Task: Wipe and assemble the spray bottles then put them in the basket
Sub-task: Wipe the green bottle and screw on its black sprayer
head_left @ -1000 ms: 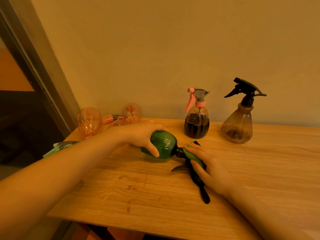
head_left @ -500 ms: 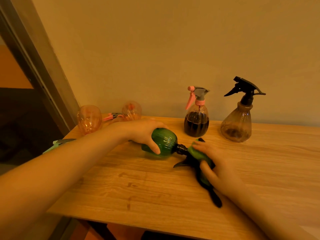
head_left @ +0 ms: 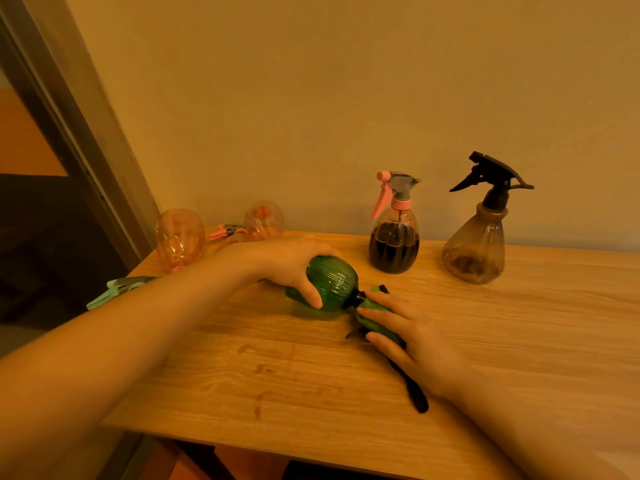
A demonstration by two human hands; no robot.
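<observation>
A green ribbed bottle lies on its side on the wooden table, neck pointing right. My left hand grips its body from behind. My right hand holds the green-and-black spray head at the bottle's neck, fingers curled over it; its black tube trails toward the front. Two assembled bottles stand by the wall: a dark one with a pink-and-grey sprayer and a smoky one with a black sprayer.
Two orange bottle bodies lie at the back left, with a pink spray head between them. A pale green spray head hangs at the table's left edge. A grey door frame rises at left.
The spray head under my right hand has shifted and turned slightly at the bottle's neck. My left hand keeps its grip on the green bottle.
</observation>
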